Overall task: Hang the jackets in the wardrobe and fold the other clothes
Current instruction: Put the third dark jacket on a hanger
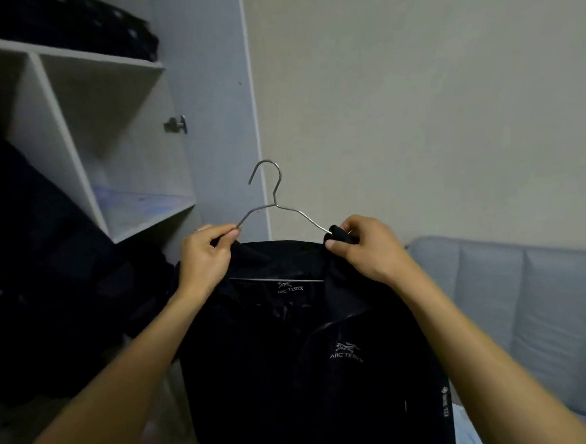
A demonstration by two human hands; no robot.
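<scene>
A black jacket [293,359] with a white logo on its chest hangs in front of me on a thin metal hanger [274,202]. The hanger's hook points up and its lower bar shows inside the collar. My left hand [206,258] pinches the jacket's left shoulder against the hanger's left arm. My right hand [362,248] grips the right shoulder fabric at the hanger's right end. The open wardrobe [74,139] stands to the left, apart from the jacket.
Dark clothes [30,272] hang in the wardrobe's left section, and a dark bundle [94,24] lies on its top shelf. The wardrobe door [209,106] stands open behind the hanger. A grey-blue padded headboard [529,293] runs along the right wall.
</scene>
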